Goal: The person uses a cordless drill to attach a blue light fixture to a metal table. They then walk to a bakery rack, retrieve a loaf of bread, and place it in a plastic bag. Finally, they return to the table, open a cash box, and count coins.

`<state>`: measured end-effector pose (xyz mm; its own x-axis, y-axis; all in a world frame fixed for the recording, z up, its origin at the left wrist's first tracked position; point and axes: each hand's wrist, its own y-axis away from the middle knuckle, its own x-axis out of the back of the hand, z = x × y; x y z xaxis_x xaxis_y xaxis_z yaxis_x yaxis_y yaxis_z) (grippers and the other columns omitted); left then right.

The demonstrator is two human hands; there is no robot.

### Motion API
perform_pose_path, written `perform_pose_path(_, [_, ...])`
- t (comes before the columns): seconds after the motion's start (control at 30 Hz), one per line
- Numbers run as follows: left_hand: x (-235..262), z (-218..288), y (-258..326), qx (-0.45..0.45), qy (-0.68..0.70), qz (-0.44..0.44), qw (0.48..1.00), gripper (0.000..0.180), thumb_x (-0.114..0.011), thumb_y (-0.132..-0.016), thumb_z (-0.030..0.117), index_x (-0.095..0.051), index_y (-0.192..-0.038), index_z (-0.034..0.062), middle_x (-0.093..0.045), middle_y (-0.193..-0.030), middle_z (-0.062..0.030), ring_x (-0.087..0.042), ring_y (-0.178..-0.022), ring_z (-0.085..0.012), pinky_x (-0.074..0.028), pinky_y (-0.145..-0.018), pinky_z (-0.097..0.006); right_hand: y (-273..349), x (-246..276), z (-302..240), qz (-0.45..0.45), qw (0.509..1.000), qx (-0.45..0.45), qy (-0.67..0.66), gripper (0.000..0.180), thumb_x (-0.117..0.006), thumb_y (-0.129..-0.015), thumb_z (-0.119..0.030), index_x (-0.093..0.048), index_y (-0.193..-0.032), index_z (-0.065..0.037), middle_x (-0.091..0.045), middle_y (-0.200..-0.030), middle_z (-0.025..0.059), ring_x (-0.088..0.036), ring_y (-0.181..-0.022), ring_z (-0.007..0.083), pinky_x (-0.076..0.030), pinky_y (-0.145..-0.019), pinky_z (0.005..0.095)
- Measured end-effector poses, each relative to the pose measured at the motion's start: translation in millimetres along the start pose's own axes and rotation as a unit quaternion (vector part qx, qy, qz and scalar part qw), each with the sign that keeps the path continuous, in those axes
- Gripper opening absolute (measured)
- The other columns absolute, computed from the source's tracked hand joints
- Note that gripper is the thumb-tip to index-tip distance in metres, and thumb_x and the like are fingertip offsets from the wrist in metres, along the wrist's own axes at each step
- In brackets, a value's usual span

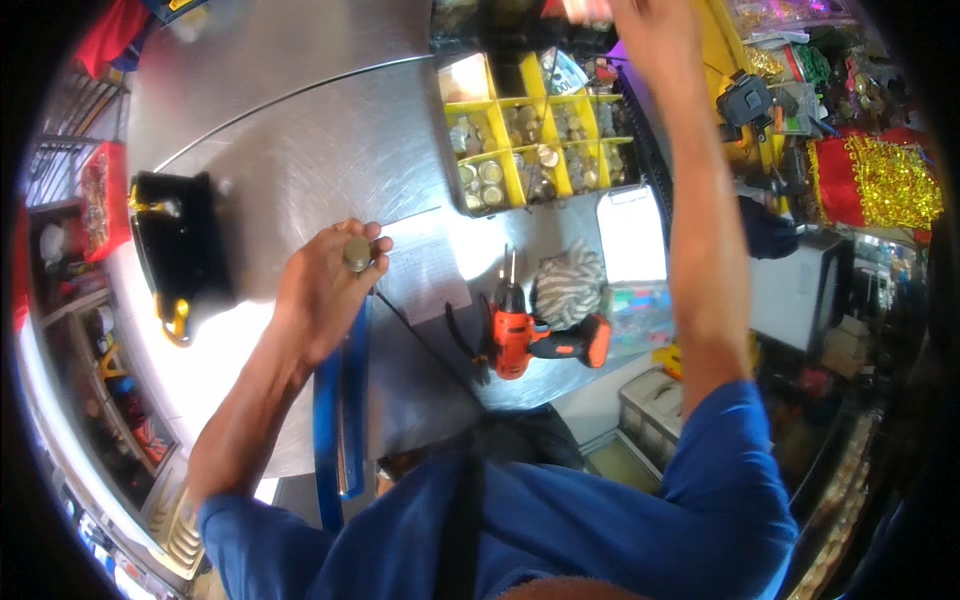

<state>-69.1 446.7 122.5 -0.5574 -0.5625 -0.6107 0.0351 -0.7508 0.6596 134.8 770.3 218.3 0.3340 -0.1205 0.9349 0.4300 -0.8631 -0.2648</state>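
My left hand (325, 285) is palm up over the metal table, its fingers curled round a coin-like, dull gold round disc (358, 254). Whether it is a single disc or a stack, I cannot tell. Stretched far forward, my right hand (650, 25) is at the top edge of the view, above the open lid side of a black organizer case. Its fingers are smeared and partly cut off. Yellow dividers (507, 150) split the case into compartments with coins and round metal pieces (483, 185). One compartment has a banknote (565, 73).
An orange and black cordless drill (515, 340) lies near me beside a striped bundle of cloth or yarn (568, 285). Paper sheets (420, 265), a white pad (632, 235), a black box (178, 235) and a blue metal strip (340, 420) surround my arms. Goods crowd the right side.
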Motion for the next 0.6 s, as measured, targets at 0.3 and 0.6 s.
perform_pose_path(0.3, [3.3, 12.6, 17.8, 0.015, -0.031, -0.089, 0.995, 0.013, -0.06, -0.09, 0.022, -0.058, -0.097, 0.0113, -0.058, -0.101, -0.0049, -0.054, -0.102, -0.0191, -0.041, -0.093, -0.031, 101.0, -68.8, 27.0, 0.033, 0.987, -0.149, -0.043, 0.021, -0.064, -0.09, -0.021, -0.067, -0.091, 0.0, -0.067, -0.083, 0.025, -0.065, -0.079, 0.0453, -0.05, -0.073, 0.0504])
perform_pose_path(0.6, [22.8, 19.7, 54.6, -0.004, -0.03, -0.067, 0.997, 0.021, -0.062, -0.093, 0.031, -0.058, -0.096, 0.0109, -0.057, -0.094, -0.0039, -0.055, -0.091, -0.0166, -0.043, -0.083, -0.029, 100.1, -90.6, 28.2, -0.003, 0.984, -0.169, 0.049, 0.026, -0.061, -0.09, -0.024, -0.069, -0.096, 0.001, -0.068, -0.091, 0.0281, -0.066, -0.088, 0.0464, -0.052, -0.082, 0.0531])
